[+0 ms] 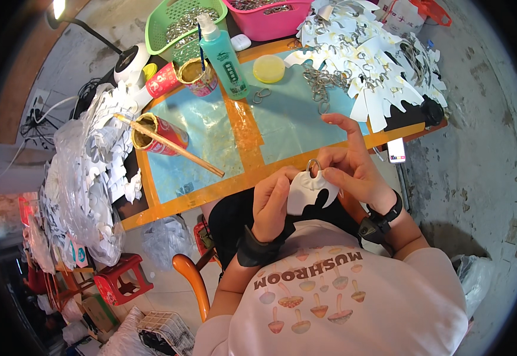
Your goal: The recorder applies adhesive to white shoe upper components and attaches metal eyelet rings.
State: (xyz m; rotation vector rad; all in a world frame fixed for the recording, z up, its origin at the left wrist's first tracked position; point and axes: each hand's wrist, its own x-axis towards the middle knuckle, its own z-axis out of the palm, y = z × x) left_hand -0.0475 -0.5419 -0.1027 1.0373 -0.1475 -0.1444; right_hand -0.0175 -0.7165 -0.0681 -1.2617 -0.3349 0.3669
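Observation:
In front of my body, both hands hold a white sheet piece with dark cut-out shapes. A metal ring sits at its gathered top edge. My left hand pinches the piece from the left, thumb on top. My right hand grips it beside the ring with thumb and bent fingers, while another finger sticks up. Loose metal rings lie in a cluster on the table beyond, and a few more rings lie near the green spray bottle.
A stick rests across an open red can on the table. Behind stand a second can, a round yellowish tub, and green and pink baskets. White pieces pile up at left and far right.

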